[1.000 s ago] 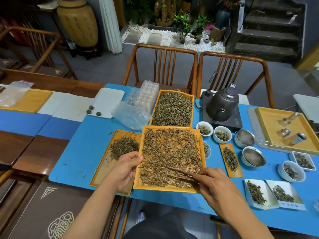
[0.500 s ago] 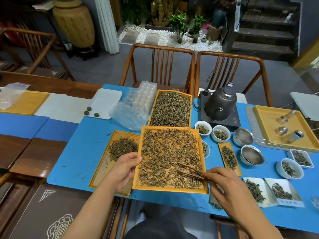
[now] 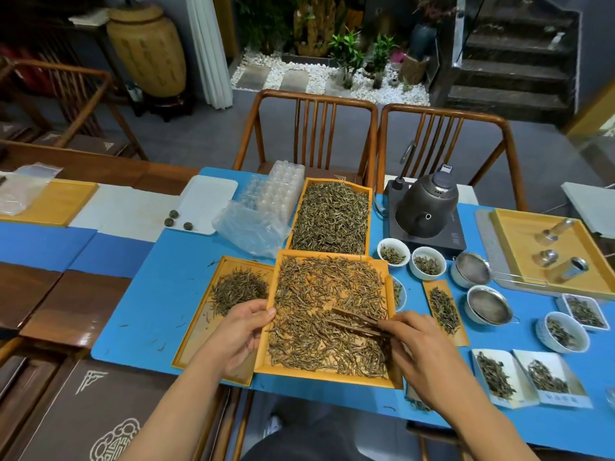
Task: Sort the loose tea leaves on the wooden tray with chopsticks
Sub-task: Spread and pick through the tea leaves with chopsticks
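Note:
A wooden tray [image 3: 327, 378] spread with loose tea leaves [image 3: 319, 294] lies in front of me on the blue mat. My left hand [image 3: 238, 334] grips the tray's left rim, thumb on top. My right hand [image 3: 421, 347] holds a pair of dark chopsticks [image 3: 354, 322], whose tips point left over the leaves in the tray's right middle. Whether a leaf is pinched between the tips I cannot tell. A second tray [image 3: 196, 347] to the left holds a small pile of leaves [image 3: 239, 291], partly under my left hand.
Behind stands a full tray of leaves [image 3: 332, 216] and a plastic bag [image 3: 253, 227]. To the right are a kettle [image 3: 427, 207] on its base, small cups, two strainers [image 3: 487, 304], a narrow leaf dish [image 3: 444, 311] and white sample dishes [image 3: 499, 377]. Two chairs stand at the far edge.
My right hand has shifted with the chopsticks from the tray's lower right corner up toward its right middle. My left hand has stayed on the rim.

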